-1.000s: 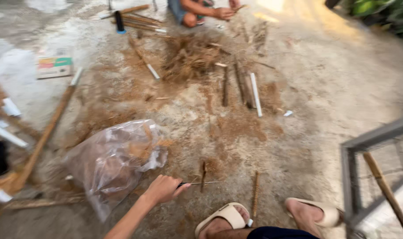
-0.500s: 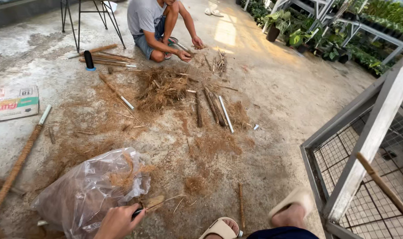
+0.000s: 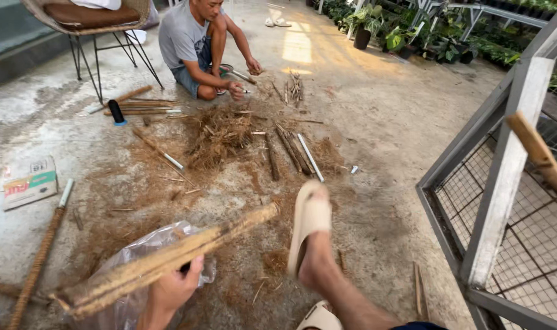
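At the lower left, the left hand (image 3: 171,292) has its grip closed around a fibre-wrapped stick (image 3: 168,260), angled up over a clear plastic bag (image 3: 131,256), perhaps so loose fibre drops in. The right hand is out of sight. A raised foot (image 3: 312,235) keeps clear.

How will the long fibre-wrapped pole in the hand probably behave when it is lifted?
The fibre-wrapped pole stays straight though the hand grips only one spot, so it is likely stiff. Its rough, shaggy surface should not slip. It probably sheds fibres, like those littering the concrete floor.
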